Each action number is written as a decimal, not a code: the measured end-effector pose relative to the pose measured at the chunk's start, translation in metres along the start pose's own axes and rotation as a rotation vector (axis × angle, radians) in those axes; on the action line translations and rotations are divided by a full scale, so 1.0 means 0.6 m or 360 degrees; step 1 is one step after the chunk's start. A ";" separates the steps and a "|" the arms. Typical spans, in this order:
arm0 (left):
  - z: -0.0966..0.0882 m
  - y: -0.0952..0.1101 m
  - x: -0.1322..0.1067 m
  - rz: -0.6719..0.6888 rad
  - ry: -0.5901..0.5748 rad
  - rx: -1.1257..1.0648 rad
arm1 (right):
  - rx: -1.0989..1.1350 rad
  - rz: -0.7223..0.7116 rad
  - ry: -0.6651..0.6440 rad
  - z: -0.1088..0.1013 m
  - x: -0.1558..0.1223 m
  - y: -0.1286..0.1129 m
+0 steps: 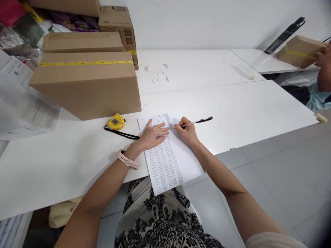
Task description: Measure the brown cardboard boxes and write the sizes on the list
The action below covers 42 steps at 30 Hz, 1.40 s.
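My right hand point(186, 131) is closed around a pen point(199, 121), its tip resting on a sheet of paper point(186, 155) near the upper part. Columns of small handwriting cover much of the sheet, whose near edge hangs over the table's front edge. My left hand point(153, 136) lies flat on the sheet with its fingers spread, beside the pen tip. A pink wristband point(127, 159) is on my left wrist. Left of that hand sits a yellow tape measure point(116, 121) with a black strap point(124, 134) reaching toward my wrist.
Cardboard boxes point(90, 89) stand behind the tape measure. A plastic-wrapped white stack point(23, 100) is at the left. The white table point(232, 117) runs right, its front edge near my body. At far right, another person's hand point(323, 57) touches a small carton point(300, 51).
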<state>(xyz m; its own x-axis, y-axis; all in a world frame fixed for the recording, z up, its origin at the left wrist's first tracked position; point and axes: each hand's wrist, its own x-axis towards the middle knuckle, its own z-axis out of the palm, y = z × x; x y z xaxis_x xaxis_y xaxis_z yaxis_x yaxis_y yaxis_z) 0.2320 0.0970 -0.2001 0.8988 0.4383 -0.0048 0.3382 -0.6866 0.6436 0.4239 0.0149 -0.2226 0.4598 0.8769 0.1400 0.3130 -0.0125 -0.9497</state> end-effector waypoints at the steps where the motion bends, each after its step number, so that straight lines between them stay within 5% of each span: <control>1: 0.000 0.000 0.000 -0.0003 -0.0002 0.0004 | 0.0008 0.0001 -0.0005 0.000 0.000 -0.001; 42: 0.003 0.000 -0.001 0.0033 0.0040 -0.0016 | -0.0053 -0.0012 -0.0044 0.001 0.001 0.003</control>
<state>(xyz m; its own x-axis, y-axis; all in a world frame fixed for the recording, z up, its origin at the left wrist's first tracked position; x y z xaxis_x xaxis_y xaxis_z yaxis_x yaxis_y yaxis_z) 0.2318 0.0957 -0.2011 0.8983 0.4385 0.0279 0.3166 -0.6899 0.6510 0.4243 0.0154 -0.2246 0.4342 0.8900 0.1391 0.3440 -0.0212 -0.9387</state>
